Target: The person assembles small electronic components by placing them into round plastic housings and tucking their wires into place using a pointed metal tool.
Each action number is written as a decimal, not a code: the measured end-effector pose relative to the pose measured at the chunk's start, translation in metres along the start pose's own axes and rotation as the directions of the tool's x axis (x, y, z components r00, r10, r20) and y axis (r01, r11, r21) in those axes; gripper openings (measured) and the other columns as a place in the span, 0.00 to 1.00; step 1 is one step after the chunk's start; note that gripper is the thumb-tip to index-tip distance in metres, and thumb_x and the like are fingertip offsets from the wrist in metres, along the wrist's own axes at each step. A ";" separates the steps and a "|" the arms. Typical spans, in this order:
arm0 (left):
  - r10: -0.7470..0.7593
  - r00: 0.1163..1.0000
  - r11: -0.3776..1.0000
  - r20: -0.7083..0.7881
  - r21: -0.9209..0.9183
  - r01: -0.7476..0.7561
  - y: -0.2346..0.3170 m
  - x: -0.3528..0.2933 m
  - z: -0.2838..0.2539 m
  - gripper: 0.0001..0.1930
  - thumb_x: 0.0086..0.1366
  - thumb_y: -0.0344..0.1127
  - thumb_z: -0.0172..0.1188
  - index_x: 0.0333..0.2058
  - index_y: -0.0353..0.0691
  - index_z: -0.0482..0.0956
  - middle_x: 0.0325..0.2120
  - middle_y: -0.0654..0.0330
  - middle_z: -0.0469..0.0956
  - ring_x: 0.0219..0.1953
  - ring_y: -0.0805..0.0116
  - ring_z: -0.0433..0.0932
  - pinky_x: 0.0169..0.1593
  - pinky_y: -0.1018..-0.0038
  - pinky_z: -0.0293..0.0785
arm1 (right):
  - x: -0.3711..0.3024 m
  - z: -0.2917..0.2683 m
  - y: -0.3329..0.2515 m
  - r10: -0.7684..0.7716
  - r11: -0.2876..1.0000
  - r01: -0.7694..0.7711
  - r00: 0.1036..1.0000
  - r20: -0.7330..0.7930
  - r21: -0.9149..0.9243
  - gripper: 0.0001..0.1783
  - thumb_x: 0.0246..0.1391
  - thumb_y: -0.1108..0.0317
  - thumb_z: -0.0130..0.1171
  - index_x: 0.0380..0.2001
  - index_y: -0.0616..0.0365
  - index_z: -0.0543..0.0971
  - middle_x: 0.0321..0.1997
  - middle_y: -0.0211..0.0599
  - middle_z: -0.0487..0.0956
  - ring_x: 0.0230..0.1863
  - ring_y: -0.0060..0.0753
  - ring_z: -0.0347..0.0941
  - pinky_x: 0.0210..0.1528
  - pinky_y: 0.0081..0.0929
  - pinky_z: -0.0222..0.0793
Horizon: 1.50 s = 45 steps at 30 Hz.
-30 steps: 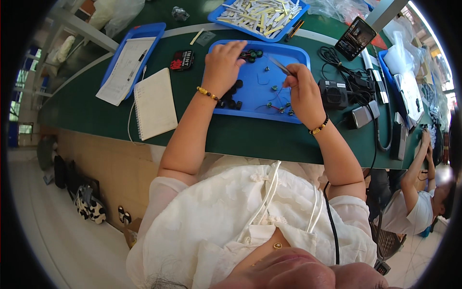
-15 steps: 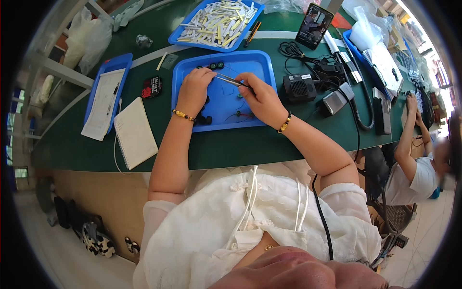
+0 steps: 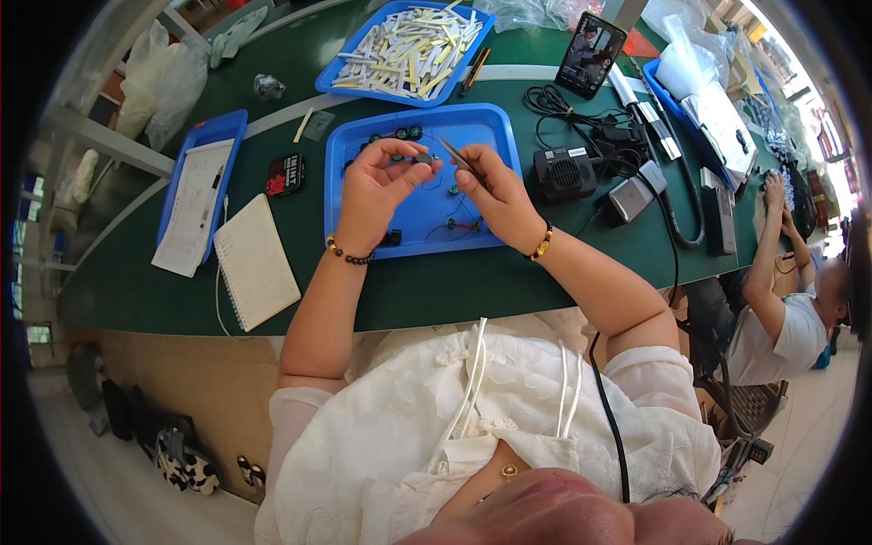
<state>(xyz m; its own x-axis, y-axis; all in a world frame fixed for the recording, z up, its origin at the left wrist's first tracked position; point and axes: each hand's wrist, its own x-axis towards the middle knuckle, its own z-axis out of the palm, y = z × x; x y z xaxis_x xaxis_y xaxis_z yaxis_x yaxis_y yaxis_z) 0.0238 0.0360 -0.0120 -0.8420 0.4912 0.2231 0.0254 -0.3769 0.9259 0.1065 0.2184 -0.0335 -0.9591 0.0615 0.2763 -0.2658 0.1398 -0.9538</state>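
Over the blue tray [image 3: 427, 218], my left hand [image 3: 371, 195] pinches a small dark round part [image 3: 422, 158] between thumb and fingertips. My right hand [image 3: 498, 200], close beside it, grips metal tweezers [image 3: 457, 156], their tips pointing up and left, apart from that part. Several small black and green round parts [image 3: 409, 133] with thin wires lie along the tray's far side. A small green part with red wires [image 3: 463, 224] sits near its front. My left hand and wrist cover the tray's left portion.
Behind stands a blue tray of white and yellow strips [image 3: 409, 50]. At left are a blue tray with papers [image 3: 195, 191], a notebook [image 3: 257, 263] and a black-red box [image 3: 285, 173]. Rightward lie a black device [image 3: 565, 173], cables and a propped phone [image 3: 590, 54]. A co-worker [image 3: 781, 318] sits far right.
My left hand has turned, its fingers lifting from the tray with the small round part now showing. The tweezers in my right hand have swung from pointing left to pointing more upward.
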 end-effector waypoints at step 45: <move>-0.098 0.985 0.929 0.139 -0.341 0.141 -0.020 -0.003 -0.006 0.16 0.70 0.32 0.57 0.54 0.37 0.74 0.51 0.55 0.76 0.42 0.74 0.76 0.45 0.78 0.75 | -0.003 -0.010 -0.029 0.035 0.950 -0.049 0.998 -0.054 -0.309 0.08 0.58 0.65 0.63 0.36 0.57 0.79 0.22 0.36 0.82 0.25 0.25 0.82 0.24 0.20 0.70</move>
<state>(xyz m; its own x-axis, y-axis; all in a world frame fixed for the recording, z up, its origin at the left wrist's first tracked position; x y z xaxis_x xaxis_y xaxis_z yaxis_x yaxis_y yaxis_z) 0.0228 0.0372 -0.0326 -0.7570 0.6306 0.1712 -0.2789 -0.5488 0.7881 0.1179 0.2240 -0.0056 -0.9611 0.1191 0.2491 -0.1751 0.4347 -0.8834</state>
